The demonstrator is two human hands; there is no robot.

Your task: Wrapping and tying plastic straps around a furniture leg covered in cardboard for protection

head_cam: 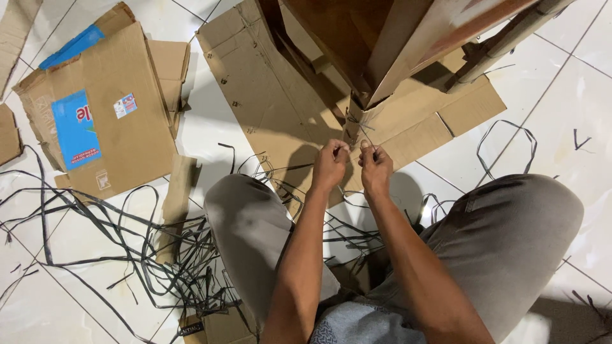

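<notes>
Left hand (pixel 329 164) and right hand (pixel 375 167), arms outstretched, side by side, each pinching thin dark strap (pixel 364 130) at wrapped brown cardboard corner (pixel 357 118); two flattened cartons on white tile floor (pixel 561 108).

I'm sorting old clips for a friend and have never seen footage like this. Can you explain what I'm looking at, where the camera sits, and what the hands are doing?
There is no machine here, just a person seen from a camera worn on their head, looking down. That is why you see two forearms and bent knees in grey trousers at the bottom.

The left hand and right hand are close together, fingers pinched on a thin dark strap that wraps the cardboard-covered corner of a wooden piece standing in front of them. How firmly they grip it is hard to tell.

On the white tiled floor lie flattened cardboard sheets, a folded box with a blue label at the left, and a tangle of loose black straps.
</notes>
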